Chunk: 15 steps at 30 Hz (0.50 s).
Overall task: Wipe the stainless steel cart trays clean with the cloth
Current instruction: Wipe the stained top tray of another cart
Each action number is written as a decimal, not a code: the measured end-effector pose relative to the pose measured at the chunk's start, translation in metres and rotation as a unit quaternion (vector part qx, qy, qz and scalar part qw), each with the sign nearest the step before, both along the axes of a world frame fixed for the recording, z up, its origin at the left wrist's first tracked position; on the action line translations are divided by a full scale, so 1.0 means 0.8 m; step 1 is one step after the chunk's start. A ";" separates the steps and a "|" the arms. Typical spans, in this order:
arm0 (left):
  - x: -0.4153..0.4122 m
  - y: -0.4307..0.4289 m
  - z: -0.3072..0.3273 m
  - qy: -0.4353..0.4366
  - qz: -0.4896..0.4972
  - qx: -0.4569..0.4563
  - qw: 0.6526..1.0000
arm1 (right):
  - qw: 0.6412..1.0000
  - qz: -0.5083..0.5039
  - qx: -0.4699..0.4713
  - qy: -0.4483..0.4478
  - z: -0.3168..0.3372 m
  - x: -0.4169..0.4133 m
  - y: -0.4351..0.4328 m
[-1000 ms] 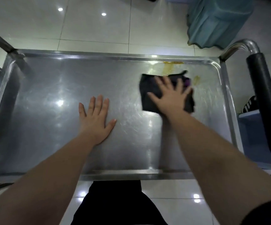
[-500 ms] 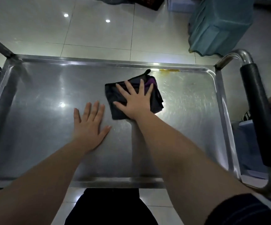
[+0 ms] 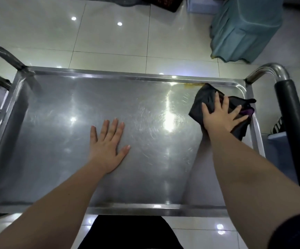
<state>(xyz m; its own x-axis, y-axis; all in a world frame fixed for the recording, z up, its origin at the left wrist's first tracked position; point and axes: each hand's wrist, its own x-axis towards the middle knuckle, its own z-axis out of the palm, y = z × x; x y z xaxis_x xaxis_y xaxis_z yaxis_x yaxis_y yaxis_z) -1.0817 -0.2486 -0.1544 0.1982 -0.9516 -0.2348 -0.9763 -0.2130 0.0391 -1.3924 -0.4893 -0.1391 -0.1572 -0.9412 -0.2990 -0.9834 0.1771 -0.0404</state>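
Left hand (image 3: 108, 146) flat on the tray (image 3: 56, 123), the right hand (image 3: 221, 117) presses the cloth (image 3: 205, 97) with straight fingers into the far right corner (the bed looks mostly clean), beside a yellow smear (image 3: 193, 85) not yet wiped.

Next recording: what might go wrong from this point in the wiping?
The yellow smear on the far rim of the tray, just left of the cloth, may be missed by flat passes. The cloth hangs over the right rim under the right hand and might slip off. The left hand lies flat on the steel and may leave prints.
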 end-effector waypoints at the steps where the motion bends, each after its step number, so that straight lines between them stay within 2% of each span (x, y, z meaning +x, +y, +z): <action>1: 0.000 0.000 0.003 0.006 0.003 0.003 1.000 | 1.000 0.000 0.006 -0.002 0.001 0.005 0.002; 4: 0.003 -0.015 0.013 0.027 0.014 -0.019 0.999 | 1.000 0.000 0.016 0.002 0.004 0.006 -0.002; 7: 0.016 -0.078 0.018 0.049 0.028 -0.045 0.997 | 1.000 -0.003 0.013 0.015 0.001 0.004 -0.003; 11: 0.037 -0.177 0.009 0.034 0.047 -0.002 0.998 | 1.000 -0.001 0.003 0.014 -0.005 0.003 -0.005; 15: 0.038 -0.191 -0.009 0.019 0.038 -0.016 0.999 | 1.000 -0.006 -0.012 0.010 -0.006 0.000 -0.006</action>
<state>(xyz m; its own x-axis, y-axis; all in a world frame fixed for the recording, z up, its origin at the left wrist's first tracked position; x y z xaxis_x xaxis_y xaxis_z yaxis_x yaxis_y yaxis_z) -1.0512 -0.4017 -0.1617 0.2617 -0.9413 -0.2132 -0.9551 -0.2844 0.0831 -1.3925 -0.4937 -0.1442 -0.1740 -0.9463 -0.2724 -0.9820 0.1875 -0.0243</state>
